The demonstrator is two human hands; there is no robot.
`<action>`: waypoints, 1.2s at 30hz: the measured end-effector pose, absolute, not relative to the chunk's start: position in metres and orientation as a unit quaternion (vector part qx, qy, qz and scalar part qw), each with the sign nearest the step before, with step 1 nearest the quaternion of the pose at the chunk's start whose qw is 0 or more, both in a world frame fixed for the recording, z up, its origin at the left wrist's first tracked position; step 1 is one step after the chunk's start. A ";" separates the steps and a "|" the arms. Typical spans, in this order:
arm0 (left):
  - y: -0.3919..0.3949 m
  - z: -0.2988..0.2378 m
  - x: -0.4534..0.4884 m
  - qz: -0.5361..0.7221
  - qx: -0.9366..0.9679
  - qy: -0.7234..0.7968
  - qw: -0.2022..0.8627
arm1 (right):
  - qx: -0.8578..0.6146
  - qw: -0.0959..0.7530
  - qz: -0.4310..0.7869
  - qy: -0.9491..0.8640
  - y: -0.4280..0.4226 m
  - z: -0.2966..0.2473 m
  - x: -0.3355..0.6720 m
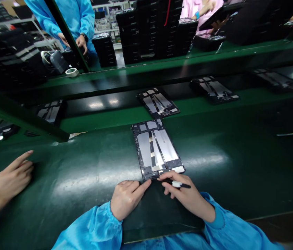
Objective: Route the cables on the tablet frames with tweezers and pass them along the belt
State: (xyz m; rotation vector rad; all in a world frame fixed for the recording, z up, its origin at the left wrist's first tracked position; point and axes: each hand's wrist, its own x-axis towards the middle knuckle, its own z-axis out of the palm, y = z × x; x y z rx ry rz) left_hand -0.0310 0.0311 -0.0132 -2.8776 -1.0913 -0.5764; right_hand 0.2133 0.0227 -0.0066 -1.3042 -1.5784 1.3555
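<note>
An opened tablet [156, 149] lies flat on the green bench in front of me, its silver battery cells and boards showing. My left hand [127, 198] rests just below its near left corner, mostly curled, with the index finger stretched to the tablet's edge. My right hand [184, 194] sits at the near right corner, fingers pinched round a thin black pen-like tool with a white band [179, 184], whose tip lies by the tablet's lower edge. Both my sleeves are blue.
Another person's hand [8, 182] rests on the bench at far left. More opened tablets [158, 102] [214, 89] lie on the dark conveyor belt behind. Stacked black trays [148, 31], a tape roll [71, 72] and co-workers in blue and pink stand beyond.
</note>
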 end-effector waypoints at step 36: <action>0.011 -0.009 -0.015 -0.212 -0.940 -0.259 -0.070 | -0.488 0.310 0.658 -0.483 0.076 0.014 0.232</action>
